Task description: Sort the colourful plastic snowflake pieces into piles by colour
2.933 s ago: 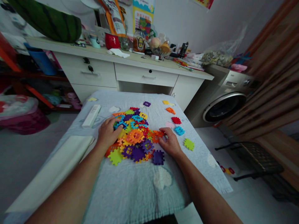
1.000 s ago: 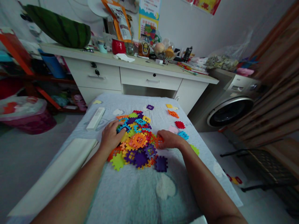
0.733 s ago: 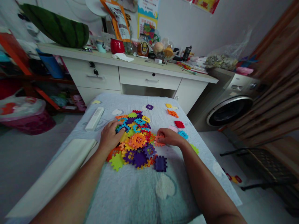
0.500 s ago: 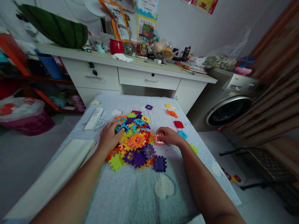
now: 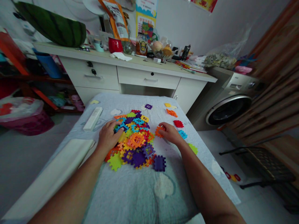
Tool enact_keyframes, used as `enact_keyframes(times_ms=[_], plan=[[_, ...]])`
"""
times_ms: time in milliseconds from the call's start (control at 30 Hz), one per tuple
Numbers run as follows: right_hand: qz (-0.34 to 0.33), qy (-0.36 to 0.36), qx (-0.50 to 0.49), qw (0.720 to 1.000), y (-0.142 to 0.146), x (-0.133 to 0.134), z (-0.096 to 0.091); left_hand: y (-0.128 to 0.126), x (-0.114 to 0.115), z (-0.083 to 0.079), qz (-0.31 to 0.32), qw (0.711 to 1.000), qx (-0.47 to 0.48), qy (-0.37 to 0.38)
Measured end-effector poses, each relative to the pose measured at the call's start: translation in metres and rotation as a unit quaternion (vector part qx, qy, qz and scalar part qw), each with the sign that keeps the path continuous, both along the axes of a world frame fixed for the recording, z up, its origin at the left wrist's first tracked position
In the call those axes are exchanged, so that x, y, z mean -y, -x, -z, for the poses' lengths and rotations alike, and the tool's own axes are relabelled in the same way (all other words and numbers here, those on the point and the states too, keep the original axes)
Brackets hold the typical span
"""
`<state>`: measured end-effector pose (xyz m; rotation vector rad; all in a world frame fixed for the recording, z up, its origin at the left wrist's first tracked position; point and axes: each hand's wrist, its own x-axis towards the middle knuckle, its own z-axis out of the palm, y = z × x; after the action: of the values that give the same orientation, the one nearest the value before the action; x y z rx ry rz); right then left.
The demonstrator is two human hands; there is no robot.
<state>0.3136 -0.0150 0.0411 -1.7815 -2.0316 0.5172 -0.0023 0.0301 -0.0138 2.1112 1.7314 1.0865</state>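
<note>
A heap of colourful plastic interlocking tiles (image 5: 134, 141) lies in the middle of a small table covered with a pale blue towel (image 5: 130, 193). My left hand (image 5: 107, 137) rests palm down on the heap's left side, fingers spread over blue and yellow pieces. My right hand (image 5: 171, 133) is just right of the heap, its fingertips pinching an orange tile (image 5: 159, 131) and carrying it toward several loose tiles, among them a red tile (image 5: 178, 123), a blue tile (image 5: 182, 134) and a green tile (image 5: 193, 148). A purple tile (image 5: 159, 163) lies at the heap's near edge.
A white remote-like box (image 5: 92, 118) and a folded white cloth (image 5: 53, 174) lie on the table's left. Behind stands a cluttered white desk (image 5: 144, 77) with a watermelon (image 5: 51, 26). A washing machine (image 5: 230, 104) is at the right, and a black chair (image 5: 261, 161) lower right.
My right hand has picked an orange tile out of the heap's right edge and drawn it away to the right and farther from me. The left hand has stayed on the heap.
</note>
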Motion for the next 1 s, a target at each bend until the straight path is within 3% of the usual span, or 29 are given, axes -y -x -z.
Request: enact_keyframes(times_ms=[233,700,1000], plan=[[-0.058,-0.023,0.157,0.986,0.007,0.007,0.003,-0.001,0.002,-0.004,-0.003,1.000,0.001,0.006],[-0.050,-0.011,0.159,0.986,0.002,0.002,0.004,0.000,0.000,-0.002,-0.002,1.000,0.003,0.003],[-0.040,-0.056,0.098,0.993,-0.005,-0.006,-0.017,0.000,0.000,0.001,0.000,1.000,-0.001,-0.003]])
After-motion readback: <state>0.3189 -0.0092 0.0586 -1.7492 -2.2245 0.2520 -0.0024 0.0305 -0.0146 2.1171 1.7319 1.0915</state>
